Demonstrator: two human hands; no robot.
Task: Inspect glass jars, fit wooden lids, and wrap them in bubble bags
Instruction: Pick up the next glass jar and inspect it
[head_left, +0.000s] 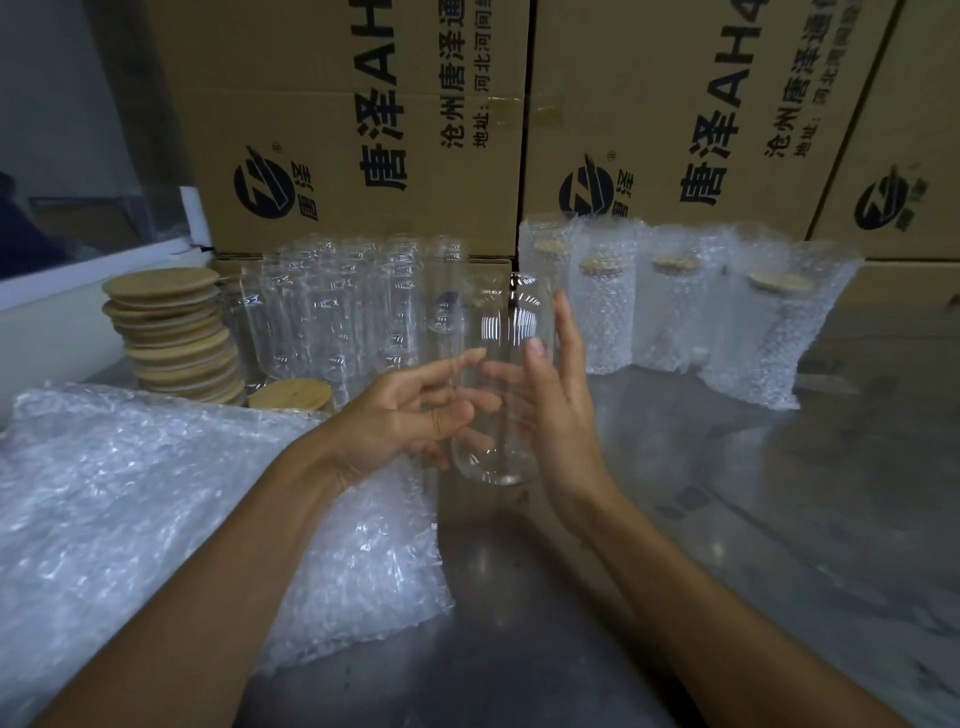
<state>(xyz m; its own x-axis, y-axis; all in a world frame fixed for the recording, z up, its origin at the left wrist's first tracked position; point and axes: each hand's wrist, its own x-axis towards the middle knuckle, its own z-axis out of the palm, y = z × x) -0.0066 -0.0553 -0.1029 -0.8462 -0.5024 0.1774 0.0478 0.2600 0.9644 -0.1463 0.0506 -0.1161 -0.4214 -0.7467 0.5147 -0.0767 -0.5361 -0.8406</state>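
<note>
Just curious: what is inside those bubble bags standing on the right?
Each standing bubble bag holds a jar topped by a wooden lid, visible through the open top. The bubble plastic blurs the jars themselves.

Clear glossy glass jar (493, 395), matt pale wooden lids (171, 332), crinkly shiny plastic bubble bags (156, 499), dull brushed metal surface (779, 519), matt brown cardboard boxes (363, 130) behind.

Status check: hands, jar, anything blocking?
Left hand and right hand open, fingers straight against the bare glass jar held between them. No lid on it. Nothing in the way.
</note>
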